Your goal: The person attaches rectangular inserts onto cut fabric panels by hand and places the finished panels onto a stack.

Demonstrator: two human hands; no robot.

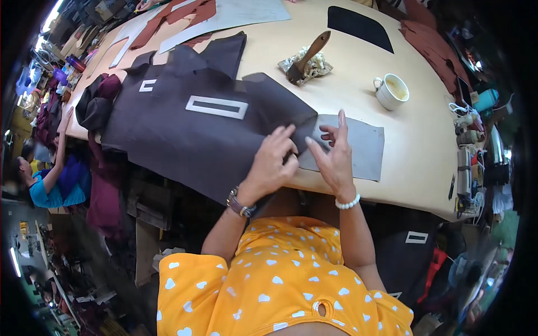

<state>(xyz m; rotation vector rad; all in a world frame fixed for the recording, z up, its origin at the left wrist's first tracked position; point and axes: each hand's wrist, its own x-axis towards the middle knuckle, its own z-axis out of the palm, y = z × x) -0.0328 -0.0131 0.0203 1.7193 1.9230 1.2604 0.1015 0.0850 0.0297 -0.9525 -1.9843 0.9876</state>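
A large dark brown garment piece (162,123), with pale rectangular frames on it, spreads over the table and hangs off the front edge. My left hand (272,162) is bent over its right edge, fingers curled on the material; the fingertips are partly hidden. My right hand (336,159) hovers at the folded corner of the piece, thumb and index finger apart and the other fingers bent. Whether it touches the corner I cannot tell. Beneath and beside it lies a flat grey panel (367,148), partly covered by the dark piece.
A wooden-handled brush (310,55) rests on a crumpled pad (319,67). To its right stands a white cup (390,92) with yellowish contents. A black panel (358,27) and rust-coloured pieces (428,50) lie farther back. Another person (50,182) is at the left.
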